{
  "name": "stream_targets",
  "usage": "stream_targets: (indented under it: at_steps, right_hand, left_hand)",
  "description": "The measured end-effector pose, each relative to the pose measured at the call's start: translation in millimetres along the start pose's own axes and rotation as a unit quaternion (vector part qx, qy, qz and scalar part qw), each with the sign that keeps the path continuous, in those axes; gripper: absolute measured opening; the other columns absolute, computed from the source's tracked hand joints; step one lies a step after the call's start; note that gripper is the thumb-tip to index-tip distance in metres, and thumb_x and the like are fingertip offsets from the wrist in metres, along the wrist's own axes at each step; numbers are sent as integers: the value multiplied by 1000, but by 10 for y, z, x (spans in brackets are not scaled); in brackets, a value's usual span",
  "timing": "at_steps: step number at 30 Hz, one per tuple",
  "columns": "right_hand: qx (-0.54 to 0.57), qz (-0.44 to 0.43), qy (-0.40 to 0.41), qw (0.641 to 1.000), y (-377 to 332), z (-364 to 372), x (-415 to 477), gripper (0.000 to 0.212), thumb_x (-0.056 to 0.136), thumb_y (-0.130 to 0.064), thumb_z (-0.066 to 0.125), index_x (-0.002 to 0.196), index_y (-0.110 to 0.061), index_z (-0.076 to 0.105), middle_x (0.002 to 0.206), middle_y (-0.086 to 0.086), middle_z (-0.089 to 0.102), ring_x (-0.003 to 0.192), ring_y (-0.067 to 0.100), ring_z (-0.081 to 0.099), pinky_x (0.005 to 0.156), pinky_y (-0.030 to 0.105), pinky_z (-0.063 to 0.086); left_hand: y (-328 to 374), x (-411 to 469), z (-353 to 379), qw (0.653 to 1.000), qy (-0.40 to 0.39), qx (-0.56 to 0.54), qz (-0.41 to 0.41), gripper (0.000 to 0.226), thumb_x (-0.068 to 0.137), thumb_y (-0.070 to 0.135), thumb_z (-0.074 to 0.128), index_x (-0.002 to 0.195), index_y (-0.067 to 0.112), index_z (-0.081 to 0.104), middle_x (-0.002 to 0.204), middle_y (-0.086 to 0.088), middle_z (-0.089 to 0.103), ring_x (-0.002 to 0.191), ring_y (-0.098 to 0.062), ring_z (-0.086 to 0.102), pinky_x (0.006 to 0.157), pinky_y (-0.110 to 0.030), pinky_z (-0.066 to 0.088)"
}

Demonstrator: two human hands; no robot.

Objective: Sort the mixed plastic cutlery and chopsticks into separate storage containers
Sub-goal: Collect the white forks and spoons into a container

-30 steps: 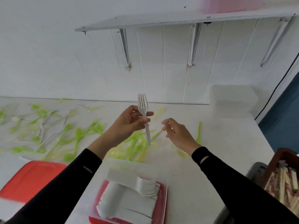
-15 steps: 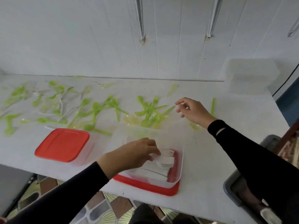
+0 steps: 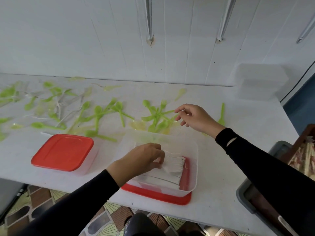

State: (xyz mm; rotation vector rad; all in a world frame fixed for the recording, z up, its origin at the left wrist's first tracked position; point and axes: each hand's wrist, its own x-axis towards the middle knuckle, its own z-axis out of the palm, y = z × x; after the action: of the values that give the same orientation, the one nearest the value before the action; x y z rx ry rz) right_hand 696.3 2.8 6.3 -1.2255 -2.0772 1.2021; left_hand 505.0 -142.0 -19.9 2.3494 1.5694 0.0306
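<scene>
Inside clear container [image 3: 195,160], white forks [image 3: 174,163] in pinch of left hand [image 3: 143,159]; right hand [image 3: 196,119] loose above green cutlery [image 3: 156,117].

Nothing is held up at mid-frame any more: the left hand [image 3: 143,159] is now lowered into the clear container [image 3: 196,160] at lower centre, and the top of the white forks [image 3: 173,163] stacked there is pinched between its fingertips. The right hand [image 3: 194,118] is carried away from the centre and is now stretched out right of centre, over the green cutlery [image 3: 156,116], fingers loosely curled, nothing held. The shelf is lost from the top edge, and floor tiles [image 3: 42,201] are brought in along the bottom.
</scene>
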Motion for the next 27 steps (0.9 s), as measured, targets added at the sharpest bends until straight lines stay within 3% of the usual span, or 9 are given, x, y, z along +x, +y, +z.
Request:
stream_targets:
  at_steps: [4, 7, 12, 17, 20, 24, 27]
  right_hand:
    - [-14, -22, -31, 999, -241, 263, 176, 22, 100, -16, 45, 99, -23, 66, 90, -7, 72, 71, 11, 68, 74, 38, 55]
    - [-24, -32, -72, 997, -448, 531, 393, 23, 100, -16, 45, 94, -27, 65, 90, -5, 72, 71, 11, 67, 73, 32, 53]
    - [-41, -44, -130, 990, -874, 1227, 847, 23, 98, -15, 45, 97, -24, 66, 89, -5, 73, 73, 14, 69, 71, 30, 53]
    - [-57, -53, -191, 978, -1319, 2045, 1282, 21, 99, -18, 45, 100, -24, 66, 94, -4, 73, 78, 15, 70, 71, 30, 53]
    - [-75, -52, -223, 971, -1555, 2509, 1539, 21, 100, -18, 46, 106, -19, 66, 98, -2, 72, 83, 17, 68, 72, 24, 51]
    - [-144, -58, -213, 965, -1754, 3036, 1875, 26, 100, -16, 45, 109, -19, 69, 108, -8, 66, 93, 12, 62, 75, 21, 44]
    - [-165, -34, -164, 972, -1850, 3369, 2063, 32, 97, -10, 44, 116, -11, 69, 115, -4, 66, 102, 14, 62, 80, 20, 42]
  left_hand:
    - [-131, -43, -125, 994, 11, -110, 25, 22, 88, 37, 70, 98, 18, 71, 98, 6, 60, 85, -6, 57, 77, -26, 48]
    - [-327, -205, -370, 968, 105, -225, 23, 15, 92, 31, 68, 94, 17, 73, 91, 4, 69, 82, -4, 63, 76, -24, 54]
    - [-1170, -680, -721, 931, 204, -287, -102, 11, 92, 24, 68, 91, 14, 73, 86, 2, 72, 80, -9, 67, 74, -20, 54]
    - [-2315, -1298, -802, 896, 221, -310, -231, 11, 91, 32, 68, 88, 23, 74, 83, 10, 71, 81, -12, 67, 76, -31, 55]
    - [-2963, -1691, -761, 883, 222, -293, -292, 8, 91, 33, 69, 86, 29, 74, 88, 17, 71, 79, -2, 64, 70, -15, 47]
    - [-3612, -2042, -553, 906, 179, -236, -301, 27, 91, 13, 67, 88, 40, 70, 95, 15, 71, 84, 1, 63, 72, -9, 43]
    - [-3831, -2065, -399, 941, 127, -192, -249, 12, 88, 22, 73, 95, 31, 75, 95, 12, 68, 82, 5, 58, 78, -12, 42]
